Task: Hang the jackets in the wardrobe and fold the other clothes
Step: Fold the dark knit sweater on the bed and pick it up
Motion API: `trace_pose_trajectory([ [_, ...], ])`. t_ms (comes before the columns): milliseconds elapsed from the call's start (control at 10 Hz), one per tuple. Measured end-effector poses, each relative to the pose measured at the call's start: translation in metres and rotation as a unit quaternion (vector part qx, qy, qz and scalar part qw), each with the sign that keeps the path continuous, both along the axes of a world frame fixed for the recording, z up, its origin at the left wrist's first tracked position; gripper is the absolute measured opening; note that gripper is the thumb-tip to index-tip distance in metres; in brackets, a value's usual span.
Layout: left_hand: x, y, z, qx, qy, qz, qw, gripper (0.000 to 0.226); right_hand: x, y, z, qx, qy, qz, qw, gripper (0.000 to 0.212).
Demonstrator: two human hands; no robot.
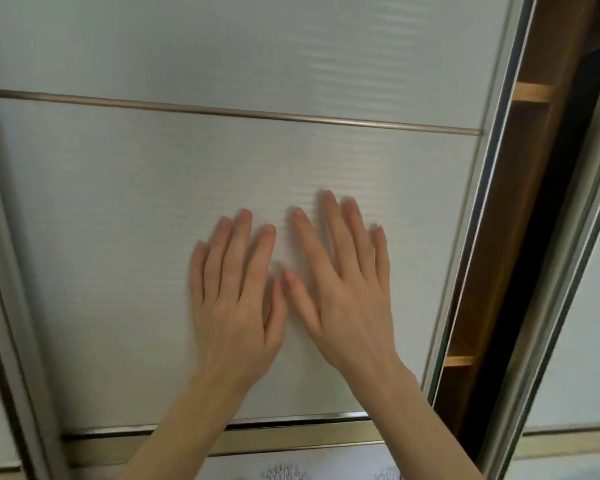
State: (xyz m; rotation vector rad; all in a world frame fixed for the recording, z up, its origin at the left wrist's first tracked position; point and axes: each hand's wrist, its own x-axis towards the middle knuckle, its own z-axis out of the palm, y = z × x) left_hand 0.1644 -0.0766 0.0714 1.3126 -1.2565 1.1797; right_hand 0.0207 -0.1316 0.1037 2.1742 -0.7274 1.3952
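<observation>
A white sliding wardrobe door [153, 188] with metal strips fills most of the view. My left hand [234, 292] and my right hand [340, 278] press flat against its middle panel, side by side, fingers straight and spread. To the right of the door's metal edge [475, 237] a narrow gap shows the wardrobe's wooden inside [520, 188] with shelf edges. No jackets or other clothes are in view.
A second white door panel [579, 341] stands at the far right, beyond the dark gap. Another frame rail [7, 306] runs down the left side. A lower panel with a tree pattern [284, 472] begins under the horizontal metal bar.
</observation>
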Motion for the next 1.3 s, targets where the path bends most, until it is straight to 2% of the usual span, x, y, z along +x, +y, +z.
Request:
trace_pose_trajectory([
  [200, 0.002, -0.005, -0.007, -0.008, 0.046, 0.085, 0.995, 0.057, -0.019, -0.036, -0.013, -0.041, -0.045, -0.037, 0.997, 0.085],
  [400, -0.021, -0.027, -0.012, 0.024, 0.025, 0.116, 0.993, 0.062, -0.050, -0.063, -0.015, -0.072, -0.069, -0.033, 0.995, 0.083],
  [700, -0.070, -0.057, -0.011, 0.028, 0.024, 0.133, 0.990, 0.063, -0.097, -0.094, -0.017, -0.061, -0.068, -0.007, 0.996, 0.081],
  [1000, -0.091, -0.051, -0.008, 0.078, 0.058, 0.137, 0.986, 0.064, -0.109, -0.099, -0.018, -0.043, -0.061, 0.019, 0.997, 0.079],
  [1200, -0.093, -0.017, 0.002, 0.091, 0.067, 0.096, 0.989, 0.057, -0.087, -0.068, -0.019, -0.029, -0.111, 0.114, 0.987, 0.066],
  [1300, -0.082, 0.017, -0.002, 0.084, 0.094, 0.118, 0.985, 0.055, -0.060, -0.042, -0.022, -0.014, -0.107, 0.203, 0.973, 0.059],
])
